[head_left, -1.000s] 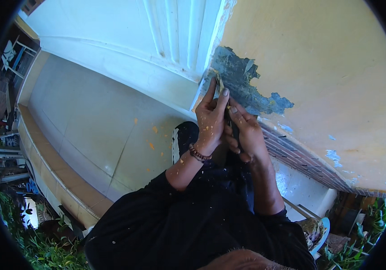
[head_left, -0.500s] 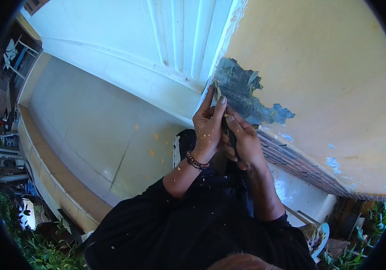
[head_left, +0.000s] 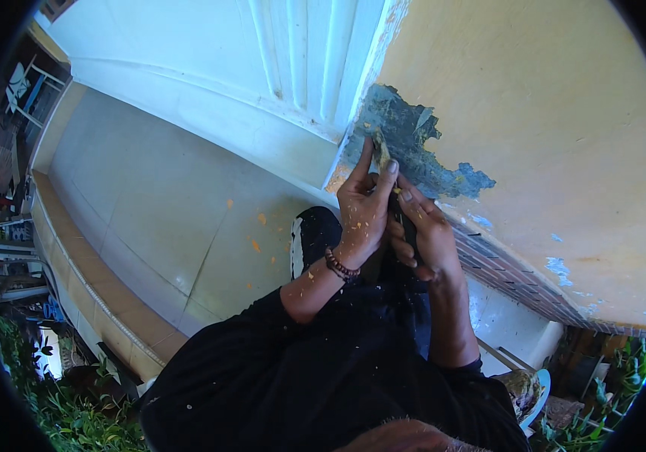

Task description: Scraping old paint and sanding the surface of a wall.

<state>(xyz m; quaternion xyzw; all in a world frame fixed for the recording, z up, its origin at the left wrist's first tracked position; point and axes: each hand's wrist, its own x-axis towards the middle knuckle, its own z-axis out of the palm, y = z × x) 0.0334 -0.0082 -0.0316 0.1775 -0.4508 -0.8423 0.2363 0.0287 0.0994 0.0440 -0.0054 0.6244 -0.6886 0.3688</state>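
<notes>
Yellow paint is stripped away in a grey-blue patch (head_left: 406,147) on the wall (head_left: 534,113), just beside the white door frame (head_left: 300,68). A scraper (head_left: 381,154) presses against that patch, its blade smeared with yellow. The left hand (head_left: 361,215) has its fingers wrapped around the scraper, index finger stretched along it; the right hand (head_left: 425,233) grips the dark handle below, touching the left. Paint flakes (head_left: 259,233) dot the tiled floor (head_left: 150,218) beneath.
</notes>
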